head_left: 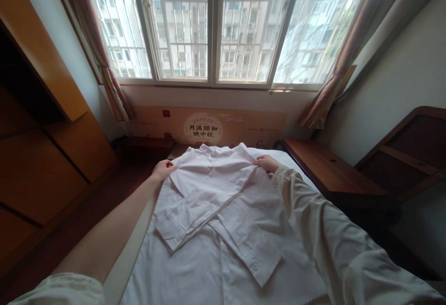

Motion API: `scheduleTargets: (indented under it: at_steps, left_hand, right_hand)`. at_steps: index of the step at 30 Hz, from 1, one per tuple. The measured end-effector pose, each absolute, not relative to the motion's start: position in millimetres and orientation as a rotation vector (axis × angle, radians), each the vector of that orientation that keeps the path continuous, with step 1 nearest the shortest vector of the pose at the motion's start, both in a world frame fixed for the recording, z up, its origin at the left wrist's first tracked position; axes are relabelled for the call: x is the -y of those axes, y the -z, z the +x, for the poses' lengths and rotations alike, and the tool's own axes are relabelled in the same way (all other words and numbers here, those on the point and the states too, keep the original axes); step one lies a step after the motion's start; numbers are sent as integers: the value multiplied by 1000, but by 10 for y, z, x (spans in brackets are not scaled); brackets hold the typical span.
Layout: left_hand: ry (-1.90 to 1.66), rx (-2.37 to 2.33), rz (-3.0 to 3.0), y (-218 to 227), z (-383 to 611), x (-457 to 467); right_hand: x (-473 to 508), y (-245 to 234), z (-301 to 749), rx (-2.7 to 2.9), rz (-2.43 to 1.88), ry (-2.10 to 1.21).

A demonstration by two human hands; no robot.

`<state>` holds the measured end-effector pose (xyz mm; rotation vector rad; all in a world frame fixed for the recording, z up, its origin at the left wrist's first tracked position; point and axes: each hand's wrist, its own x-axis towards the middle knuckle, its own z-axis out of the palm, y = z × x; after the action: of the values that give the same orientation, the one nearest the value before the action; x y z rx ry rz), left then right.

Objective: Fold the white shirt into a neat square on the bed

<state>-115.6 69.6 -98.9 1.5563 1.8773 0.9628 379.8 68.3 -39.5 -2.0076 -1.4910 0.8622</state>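
Note:
A white long-sleeved shirt [209,203] lies spread on the bed [128,258], collar toward the window, with both sleeves folded across its middle. My left hand [163,169] grips the shirt's left shoulder edge. My right hand [266,162] pinches the fabric at the right shoulder. Both arms reach forward over the bed; the right arm wears a pale beige sleeve.
A wooden wardrobe [45,156] stands at the left, with a dark floor strip beside the bed. A wooden bedside table [327,170] and the headboard [414,152] are at the right. A printed cardboard panel [205,126] leans under the barred window [212,26] with curtains.

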Motion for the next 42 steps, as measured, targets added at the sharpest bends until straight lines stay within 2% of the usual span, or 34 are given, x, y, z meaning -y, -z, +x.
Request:
scheduleTargets:
  at_steps: [4,9,11,14,16,21,27,32,37,42]
  left_hand:
    - [-961,-1917,1658,939,-1454,-673]
    - [-797,-2260,1921,900,-1297,-608]
    - [-793,-2143,2180,913,-1052,-545]
    - [-637,-1716,2532,990,-696,-420]
    - [-495,-1587,2579,1063,-552,-343]
    - [-349,-1620,2507,1169,-505,-277]
    - [-317,-1594,2544,1191,-552,-299]
    - [-400,-1574,2530,1191,-565,-309]
    - [-778,-2087,2098,1131,-790,-482]
    - [-743,-2301,1513,1057,-1230,-745]
  right_hand:
    - [-693,460,3576,1577,-1992,-731]
    - [-620,613,3232,2146,-1791,20]
    - [-603,713,3087,2328,-1753,128]
    - [-608,887,2877,2380,-1893,9]
    - [-615,988,2765,2369,-1992,-101]
    - [-655,987,2666,2350,-2028,-134]
    - [-897,854,2679,2257,-1962,69]
    - [-1035,1075,2694,2266,-2039,-119]
    - [-1024,1166,2677,2247,-2101,-117]
    - [-1011,1154,2664,2287,-1989,-17]
